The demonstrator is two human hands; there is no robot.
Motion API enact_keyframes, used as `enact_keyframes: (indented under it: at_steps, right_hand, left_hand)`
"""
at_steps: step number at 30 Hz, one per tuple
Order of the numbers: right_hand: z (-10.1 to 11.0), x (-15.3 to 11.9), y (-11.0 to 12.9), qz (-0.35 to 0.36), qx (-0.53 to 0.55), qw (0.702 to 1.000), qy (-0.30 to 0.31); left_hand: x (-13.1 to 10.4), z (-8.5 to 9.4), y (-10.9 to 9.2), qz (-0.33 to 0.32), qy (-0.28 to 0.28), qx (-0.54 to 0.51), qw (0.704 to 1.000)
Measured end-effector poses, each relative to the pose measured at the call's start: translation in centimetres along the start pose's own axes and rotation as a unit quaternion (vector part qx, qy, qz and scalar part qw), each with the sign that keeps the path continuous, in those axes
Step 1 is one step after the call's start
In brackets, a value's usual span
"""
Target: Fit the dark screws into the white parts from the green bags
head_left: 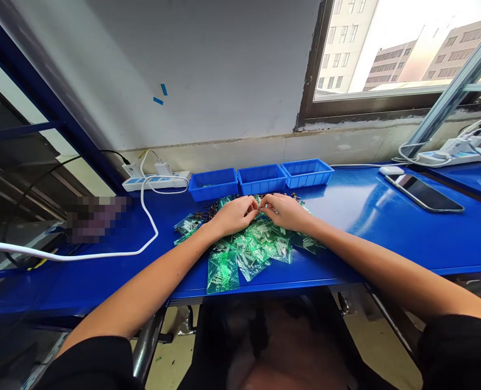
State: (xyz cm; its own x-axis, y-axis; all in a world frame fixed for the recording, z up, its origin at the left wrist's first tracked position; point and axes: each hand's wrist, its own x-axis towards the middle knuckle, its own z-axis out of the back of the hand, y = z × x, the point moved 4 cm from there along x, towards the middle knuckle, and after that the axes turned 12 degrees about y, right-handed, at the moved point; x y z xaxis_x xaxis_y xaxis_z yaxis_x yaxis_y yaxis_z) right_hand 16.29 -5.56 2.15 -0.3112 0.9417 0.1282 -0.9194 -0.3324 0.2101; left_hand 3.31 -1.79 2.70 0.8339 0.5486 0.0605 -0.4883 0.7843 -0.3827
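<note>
Counting three blue bins (261, 179) in a row at 12 o'clock of a heap of green bags (248, 249), too many to count, on a blue bench (366, 216) beneath a window (407, 49). Left hand (234, 215) and right hand (284, 211) curled, fingertips meeting, pinching something too small to identify above that heap.

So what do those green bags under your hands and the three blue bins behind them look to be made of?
The green bags look like thin clear-tinted plastic film: glossy, crinkled, with the contents showing through. The blue bins look like rigid moulded plastic with a matte finish and even walls, though that is judged from a distance.
</note>
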Motion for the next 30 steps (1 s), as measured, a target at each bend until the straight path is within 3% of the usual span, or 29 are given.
enact_keyframes:
  at_steps: [18,30]
  right_hand:
    - [0.39,-0.23,0.34,-0.011,0.013,0.999,0.031]
    - [0.55,-0.3,0.24,-0.004,0.022,1.0,0.017]
  left_hand:
    - [-0.13,0.01,0.09,-0.004,-0.007,0.022,1.0]
    - [-0.1,0.03,-0.02,0.003,0.0,0.029,1.0]
